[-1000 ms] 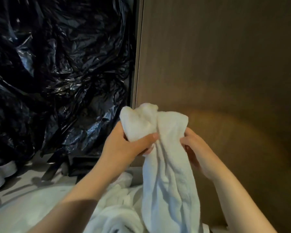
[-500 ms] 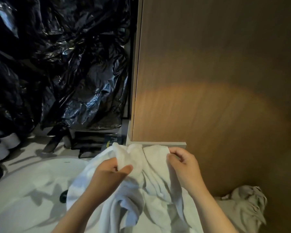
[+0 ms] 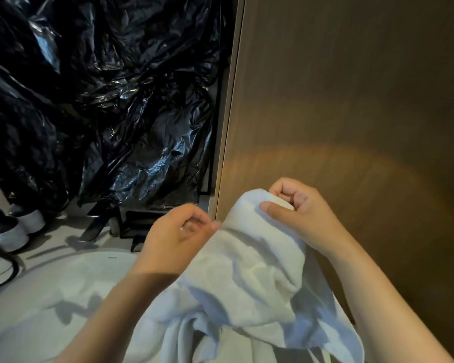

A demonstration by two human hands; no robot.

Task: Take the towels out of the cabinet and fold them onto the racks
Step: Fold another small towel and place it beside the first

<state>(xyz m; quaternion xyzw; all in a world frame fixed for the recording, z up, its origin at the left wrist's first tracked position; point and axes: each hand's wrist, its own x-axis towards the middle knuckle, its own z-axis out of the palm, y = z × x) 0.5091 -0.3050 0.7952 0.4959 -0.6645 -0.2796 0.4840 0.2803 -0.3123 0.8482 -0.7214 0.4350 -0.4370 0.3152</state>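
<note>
A crumpled white towel [image 3: 249,279] hangs between my two hands in front of a brown wooden cabinet panel [image 3: 351,106]. My right hand [image 3: 299,213] grips the towel's top edge, with fingers curled round it and the thumb pressed on the cloth. My left hand [image 3: 178,239] sits a little lower and to the left, pinching the towel's edge with curled fingers. The rest of the towel droops down past the bottom of the view. No rack is visible.
Crinkled black plastic sheeting [image 3: 102,100] fills the upper left. Below it stand white-soled shoes [image 3: 16,226] and dark metal legs [image 3: 100,224] on a pale floor. A white rounded surface [image 3: 50,297] lies under my left forearm.
My hands have spread apart along the towel's edge, the right hand rising up and to the right. The view has tilted up; the second towel on the floor has left the frame.
</note>
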